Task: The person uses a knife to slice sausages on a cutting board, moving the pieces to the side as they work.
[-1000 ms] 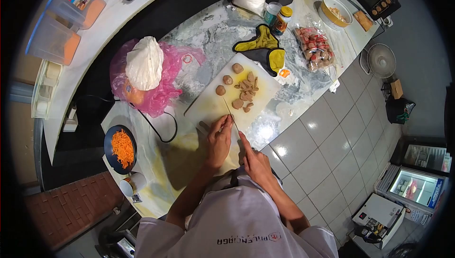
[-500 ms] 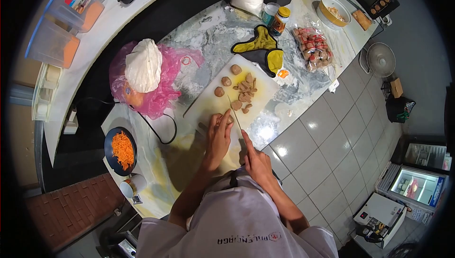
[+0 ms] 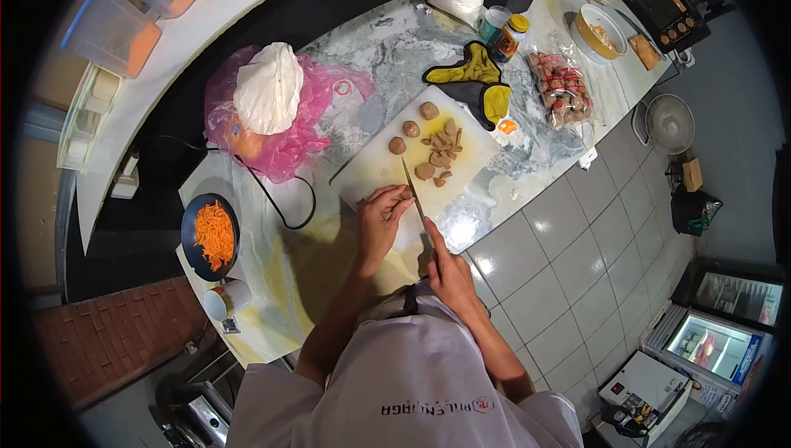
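Note:
My left hand (image 3: pixel 379 224) is closed in a pinch on a brown meatball (image 3: pixel 406 193), mostly covered by the fingers, at the near edge of the white cutting board (image 3: pixel 362 172). Wrapped round a knife handle, my right hand (image 3: pixel 450 277) keeps the knife blade (image 3: pixel 411 181) pointing away from me, close beside the left fingertips. Three whole meatballs, the nearest one (image 3: pixel 397 146) just past the knife tip, sit in a row on the board. Right of them lies a loose pile of cut meatball pieces (image 3: pixel 445 148).
A clear bag of meatballs (image 3: pixel 563 92), black-yellow cloth gloves (image 3: pixel 493 102) and a yellow-lidded jar (image 3: pixel 511 38) lie beyond the board. To the left are a pink plastic bag (image 3: pixel 288 156), a dark plate (image 3: pixel 189 242) of shredded carrot and a mug (image 3: pixel 227 300). A cable (image 3: pixel 268 201) crosses the counter.
The camera view has shifted, moving the counter up and right in frame. My left fingers have gone from lying over the meatball to pinching it. The knife stays in my right hand.

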`<action>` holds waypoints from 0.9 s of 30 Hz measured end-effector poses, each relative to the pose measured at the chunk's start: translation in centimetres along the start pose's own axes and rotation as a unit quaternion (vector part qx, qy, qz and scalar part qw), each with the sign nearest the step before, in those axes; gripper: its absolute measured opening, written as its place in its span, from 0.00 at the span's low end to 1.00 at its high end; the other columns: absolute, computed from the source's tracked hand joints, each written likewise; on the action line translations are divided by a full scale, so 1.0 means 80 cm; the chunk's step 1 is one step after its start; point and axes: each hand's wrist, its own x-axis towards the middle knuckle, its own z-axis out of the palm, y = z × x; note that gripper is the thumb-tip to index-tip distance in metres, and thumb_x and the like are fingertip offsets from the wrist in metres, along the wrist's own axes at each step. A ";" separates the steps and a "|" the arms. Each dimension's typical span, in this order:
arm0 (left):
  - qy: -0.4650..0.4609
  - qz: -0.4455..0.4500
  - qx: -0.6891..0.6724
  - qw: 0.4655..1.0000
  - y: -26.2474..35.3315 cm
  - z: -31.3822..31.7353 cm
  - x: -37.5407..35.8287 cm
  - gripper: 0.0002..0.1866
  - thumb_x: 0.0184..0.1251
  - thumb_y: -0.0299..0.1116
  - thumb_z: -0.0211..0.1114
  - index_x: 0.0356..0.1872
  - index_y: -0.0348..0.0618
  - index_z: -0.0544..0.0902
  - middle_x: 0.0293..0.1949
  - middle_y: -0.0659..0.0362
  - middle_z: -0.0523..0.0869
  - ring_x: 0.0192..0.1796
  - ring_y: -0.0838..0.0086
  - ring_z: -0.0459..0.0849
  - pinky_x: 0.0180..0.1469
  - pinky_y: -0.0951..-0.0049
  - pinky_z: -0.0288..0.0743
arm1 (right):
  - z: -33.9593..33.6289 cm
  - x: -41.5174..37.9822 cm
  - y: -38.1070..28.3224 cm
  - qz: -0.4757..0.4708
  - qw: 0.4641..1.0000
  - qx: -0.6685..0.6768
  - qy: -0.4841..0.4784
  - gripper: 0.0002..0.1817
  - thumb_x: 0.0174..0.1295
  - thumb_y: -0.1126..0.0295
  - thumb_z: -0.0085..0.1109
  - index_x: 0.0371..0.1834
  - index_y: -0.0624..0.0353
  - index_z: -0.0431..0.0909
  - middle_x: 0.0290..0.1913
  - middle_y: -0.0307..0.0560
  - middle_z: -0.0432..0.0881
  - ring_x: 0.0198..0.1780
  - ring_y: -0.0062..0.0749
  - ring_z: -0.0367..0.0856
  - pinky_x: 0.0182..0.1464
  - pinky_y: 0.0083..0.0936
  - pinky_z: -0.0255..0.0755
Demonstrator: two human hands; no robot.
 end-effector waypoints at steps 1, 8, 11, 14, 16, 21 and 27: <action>-0.005 -0.002 0.003 1.000 0.000 -0.001 0.000 0.15 0.70 0.24 0.73 0.56 0.33 0.88 0.51 0.52 0.91 0.43 0.73 0.92 0.47 0.74 0.85 | 0.001 0.001 0.000 0.002 1.000 0.001 -0.001 0.48 0.62 0.79 0.55 0.88 0.43 0.49 0.28 0.65 0.83 0.32 0.68 0.83 0.40 0.56 0.76; 0.004 -0.026 0.005 1.000 0.000 -0.004 -0.003 0.13 0.70 0.24 0.73 0.54 0.35 0.90 0.47 0.52 0.93 0.44 0.70 0.93 0.48 0.71 0.86 | 0.003 0.001 -0.002 0.004 1.000 0.006 -0.001 0.49 0.62 0.78 0.56 0.88 0.41 0.49 0.26 0.67 0.83 0.31 0.69 0.83 0.40 0.57 0.77; -0.002 -0.045 -0.008 0.999 -0.004 -0.004 -0.004 0.12 0.71 0.23 0.72 0.53 0.34 0.90 0.48 0.51 0.93 0.46 0.70 0.92 0.50 0.71 0.85 | 0.001 -0.002 -0.004 0.005 1.000 0.005 0.002 0.49 0.62 0.78 0.56 0.88 0.41 0.49 0.27 0.67 0.83 0.30 0.69 0.83 0.40 0.57 0.78; -0.004 0.015 0.007 1.000 -0.007 -0.006 -0.005 0.13 0.71 0.22 0.71 0.54 0.33 0.90 0.49 0.49 0.93 0.50 0.70 0.91 0.53 0.72 0.85 | 0.002 -0.004 -0.003 -0.004 1.000 0.001 0.019 0.49 0.62 0.78 0.56 0.88 0.40 0.49 0.28 0.67 0.83 0.30 0.69 0.83 0.40 0.56 0.78; 0.002 0.044 0.035 0.998 -0.011 -0.007 -0.004 0.12 0.70 0.21 0.71 0.53 0.32 0.90 0.50 0.48 0.93 0.50 0.69 0.91 0.54 0.71 0.84 | 0.002 -0.003 -0.004 -0.015 1.000 0.000 0.016 0.49 0.62 0.78 0.56 0.88 0.40 0.48 0.28 0.66 0.83 0.30 0.68 0.83 0.39 0.56 0.78; 0.004 0.065 0.053 0.996 -0.004 -0.008 -0.005 0.12 0.69 0.18 0.70 0.52 0.32 0.90 0.50 0.48 0.93 0.49 0.64 0.93 0.54 0.69 0.85 | 0.006 -0.002 -0.005 -0.043 0.999 -0.010 0.014 0.50 0.61 0.78 0.57 0.88 0.40 0.48 0.29 0.66 0.83 0.30 0.67 0.83 0.39 0.55 0.79; 0.012 0.079 0.056 0.995 -0.007 -0.006 -0.007 0.12 0.70 0.19 0.68 0.53 0.31 0.89 0.51 0.46 0.92 0.51 0.62 0.93 0.55 0.68 0.85 | 0.006 0.003 -0.007 -0.010 0.999 -0.032 -0.004 0.51 0.60 0.79 0.58 0.88 0.41 0.48 0.35 0.64 0.85 0.33 0.65 0.84 0.40 0.54 0.79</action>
